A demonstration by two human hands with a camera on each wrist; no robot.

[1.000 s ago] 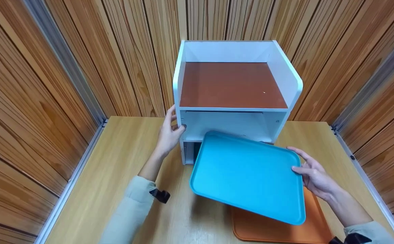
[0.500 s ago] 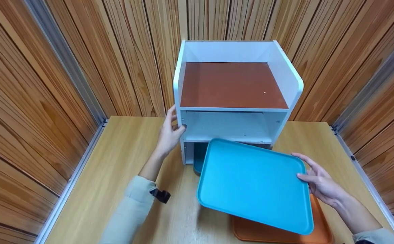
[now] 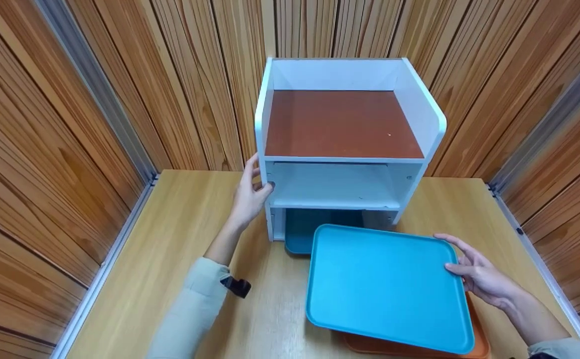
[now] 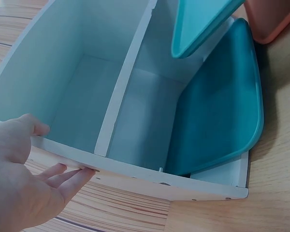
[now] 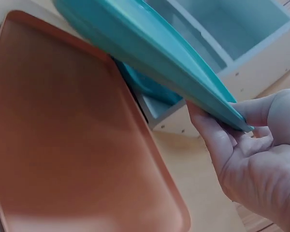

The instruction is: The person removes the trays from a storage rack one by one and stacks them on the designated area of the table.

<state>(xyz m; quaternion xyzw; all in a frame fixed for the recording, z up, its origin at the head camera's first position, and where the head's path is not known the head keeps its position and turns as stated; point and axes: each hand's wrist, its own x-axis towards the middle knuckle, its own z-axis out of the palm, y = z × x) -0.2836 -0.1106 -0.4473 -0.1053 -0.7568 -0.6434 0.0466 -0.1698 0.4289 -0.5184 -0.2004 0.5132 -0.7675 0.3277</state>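
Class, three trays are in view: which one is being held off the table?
The light blue tray, gripped at its edge by the right hand; the orange tray lies beneath, the teal tray in the shelf.

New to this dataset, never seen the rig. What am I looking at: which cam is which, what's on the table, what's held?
No machine here: a person works with bare hands. One camera sits on the head, looking down; one sits on each wrist. On the wooden table stands a white shelf unit. The left hand grips its left side panel. The right hand holds a light blue tray by its right edge, above an orange tray that lies on the table. A darker teal tray sits in the shelf's bottom compartment, partly sticking out. The middle compartment looks empty.
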